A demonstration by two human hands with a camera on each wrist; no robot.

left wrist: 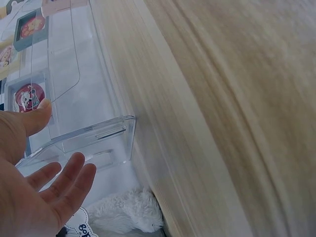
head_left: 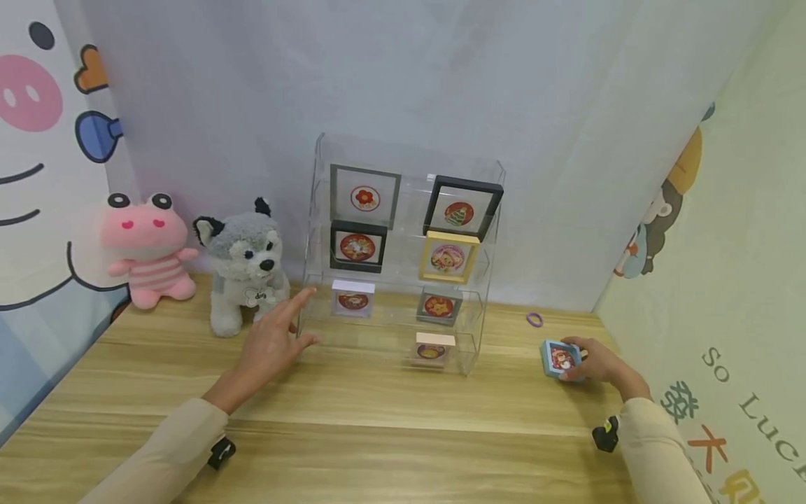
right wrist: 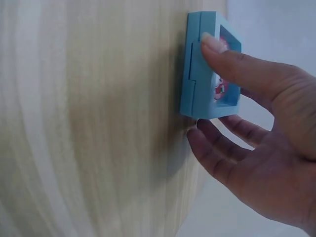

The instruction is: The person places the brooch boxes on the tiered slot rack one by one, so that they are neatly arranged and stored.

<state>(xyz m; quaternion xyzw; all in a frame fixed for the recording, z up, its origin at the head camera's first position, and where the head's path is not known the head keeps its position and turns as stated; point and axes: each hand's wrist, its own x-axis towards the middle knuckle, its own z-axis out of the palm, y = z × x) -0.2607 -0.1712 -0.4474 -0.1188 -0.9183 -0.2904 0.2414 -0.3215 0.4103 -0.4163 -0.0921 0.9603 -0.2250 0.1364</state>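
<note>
At the right of the table, my right hand [head_left: 595,360] holds a small light-blue square frame [head_left: 550,360] with a red cartoon picture inside. In the right wrist view, the thumb presses on the rim of the blue frame [right wrist: 199,96], and the other fingers are around its far side, partly hidden. My left hand [head_left: 271,346] is at the left end of a clear acrylic tiered rack [head_left: 378,337], its thumb and fingers spread apart. In the left wrist view nothing is gripped by the left hand [left wrist: 42,187], beside the rack's clear edge [left wrist: 94,132].
Several small picture frames stand on the rack tiers, among them a yellow frame [head_left: 474,260] and a black frame [head_left: 495,203]. A purple ring [head_left: 534,320] lies behind the right hand. A plush dog [head_left: 248,269] and a pink plush toy [head_left: 151,262] sit to the left.
</note>
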